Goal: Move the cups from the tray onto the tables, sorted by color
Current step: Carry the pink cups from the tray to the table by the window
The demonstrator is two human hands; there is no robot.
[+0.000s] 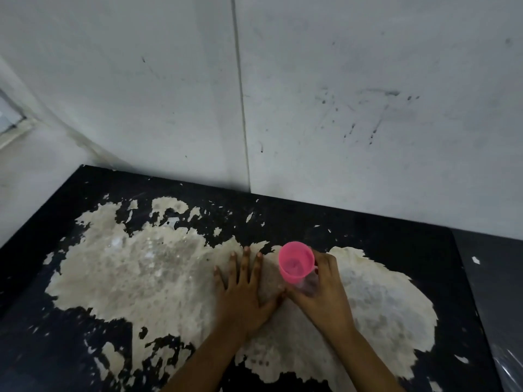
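A pink plastic cup (pixel 296 263) with a small handle stands upright near the middle of a black table (pixel 396 239) whose top is worn to a pale patch. My right hand (pixel 322 290) wraps around the cup's lower side and handle from the right. My left hand (pixel 246 287) lies flat on the table just left of the cup, fingers spread, holding nothing. No tray and no other cups are in view.
A grey-white wall (pixel 339 108) rises right behind the table's far edge. A second dark surface (pixel 492 278) adjoins the table on the right. At far left there is a window frame (pixel 11 120).
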